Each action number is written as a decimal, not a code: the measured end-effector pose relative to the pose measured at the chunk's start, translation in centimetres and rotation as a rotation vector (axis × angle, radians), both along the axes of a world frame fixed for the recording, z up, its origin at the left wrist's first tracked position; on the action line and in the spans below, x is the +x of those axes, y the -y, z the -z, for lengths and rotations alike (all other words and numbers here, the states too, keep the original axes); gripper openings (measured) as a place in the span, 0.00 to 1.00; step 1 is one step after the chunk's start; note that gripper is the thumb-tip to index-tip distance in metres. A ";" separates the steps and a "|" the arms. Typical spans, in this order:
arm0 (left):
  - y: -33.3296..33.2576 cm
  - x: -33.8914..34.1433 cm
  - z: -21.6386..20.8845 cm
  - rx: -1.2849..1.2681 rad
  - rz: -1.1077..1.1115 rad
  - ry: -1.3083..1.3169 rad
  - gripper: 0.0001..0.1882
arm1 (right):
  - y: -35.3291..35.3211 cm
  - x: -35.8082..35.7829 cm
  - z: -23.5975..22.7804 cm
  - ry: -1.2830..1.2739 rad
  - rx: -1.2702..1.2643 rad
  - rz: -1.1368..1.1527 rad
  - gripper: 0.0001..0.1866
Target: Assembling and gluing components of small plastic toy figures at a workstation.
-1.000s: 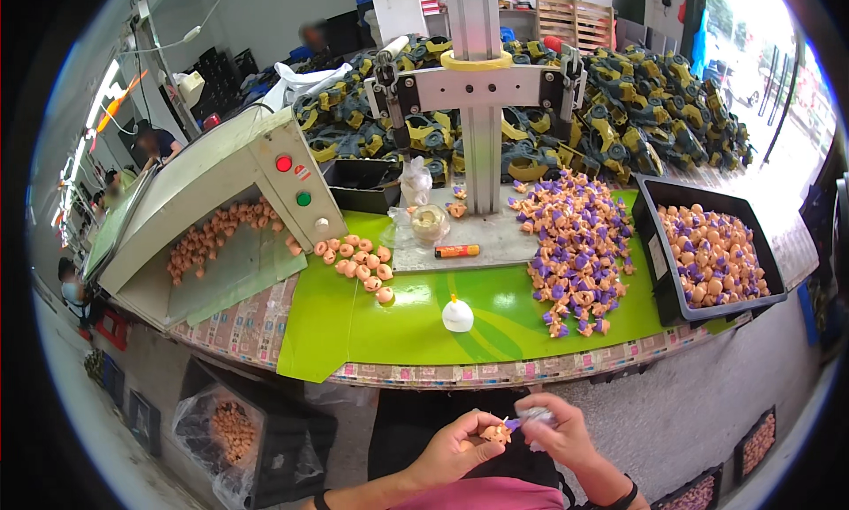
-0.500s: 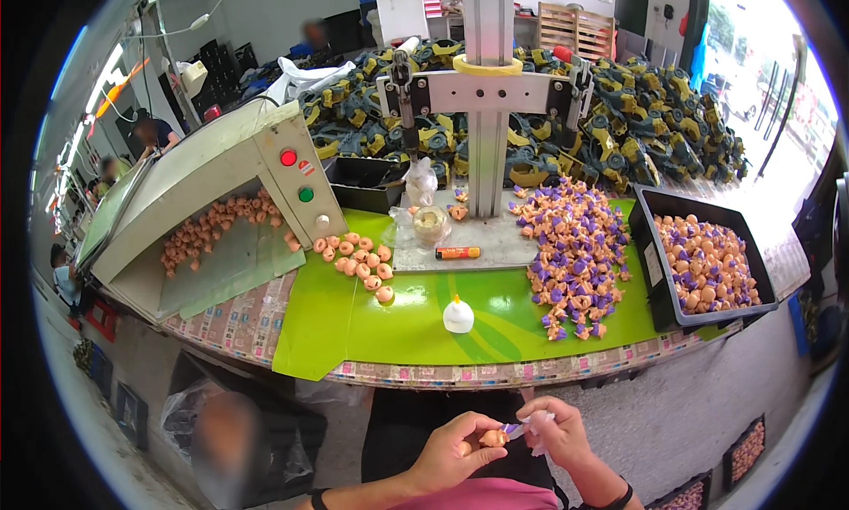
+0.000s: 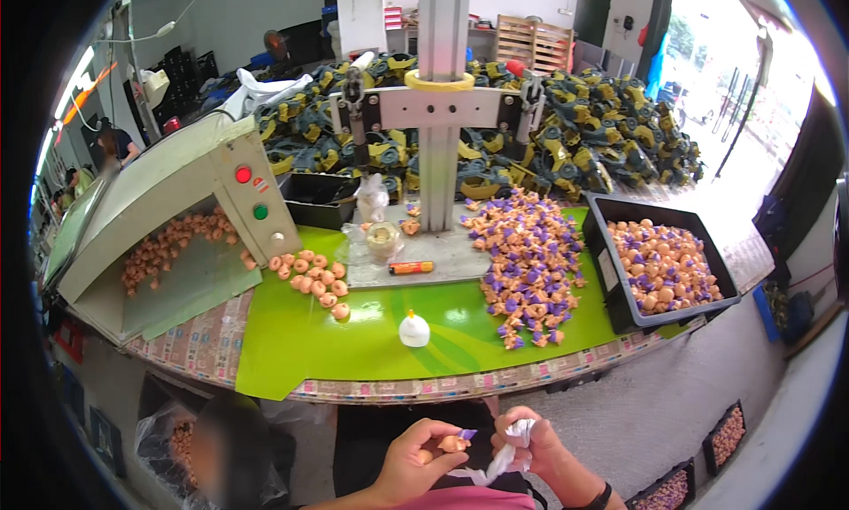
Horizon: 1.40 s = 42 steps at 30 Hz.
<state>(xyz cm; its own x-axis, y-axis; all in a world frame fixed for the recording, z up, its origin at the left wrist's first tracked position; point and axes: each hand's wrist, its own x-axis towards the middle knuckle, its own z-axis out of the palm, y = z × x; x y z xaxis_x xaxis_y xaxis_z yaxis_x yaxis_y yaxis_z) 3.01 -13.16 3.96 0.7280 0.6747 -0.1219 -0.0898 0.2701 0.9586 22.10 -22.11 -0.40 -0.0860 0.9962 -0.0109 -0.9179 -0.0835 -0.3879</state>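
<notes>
Low in the view, in front of the table edge, my left hand point(image 3: 409, 466) pinches a small peach toy figure part point(image 3: 454, 443) with a purple piece at its upper end. A rounder peach part point(image 3: 425, 456) is tucked in the same hand's fingers. My right hand point(image 3: 541, 446) is closed around a crumpled white cloth or tissue point(image 3: 520, 429), whose loose end hangs toward the left hand. A gap separates the right hand from the toy part. On the green mat ahead stands a small white bottle point(image 3: 414, 331) with a yellow tip.
Round peach parts point(image 3: 320, 277) lie by a beige machine point(image 3: 177, 201) on the left. Peach-and-purple parts point(image 3: 531, 262) are heaped right of a metal post point(image 3: 439, 156). A black bin point(image 3: 610, 289) holds more. Behind rises a pile of grey-yellow parts point(image 3: 610, 130); a person point(image 3: 113, 146) is far left.
My right hand with the white cloth has drawn away from the toy part's purple end. The left hand still holds the part. The whole scene has shifted leftward in the view.
</notes>
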 end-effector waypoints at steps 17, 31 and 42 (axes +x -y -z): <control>0.4 0.2 0.0 -0.069 0.019 0.116 0.14 | 0.4 1.7 -2.4 -0.054 0.192 0.062 0.10; -0.7 1.8 -0.2 -0.609 0.106 0.111 0.15 | 0.0 2.4 -0.9 0.214 -0.215 0.207 0.24; -0.5 3.0 0.8 -0.637 0.367 0.073 0.22 | -0.2 2.1 -3.1 1.104 -0.108 0.237 0.17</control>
<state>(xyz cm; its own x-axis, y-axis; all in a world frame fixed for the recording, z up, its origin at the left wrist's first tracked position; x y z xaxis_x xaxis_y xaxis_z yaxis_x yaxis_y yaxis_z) 6.03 -12.65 3.15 0.9147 0.2007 -0.3508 0.0556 0.7971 0.6012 24.15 -21.96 2.68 0.2147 0.9754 -0.0502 -0.0749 -0.0348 -0.9966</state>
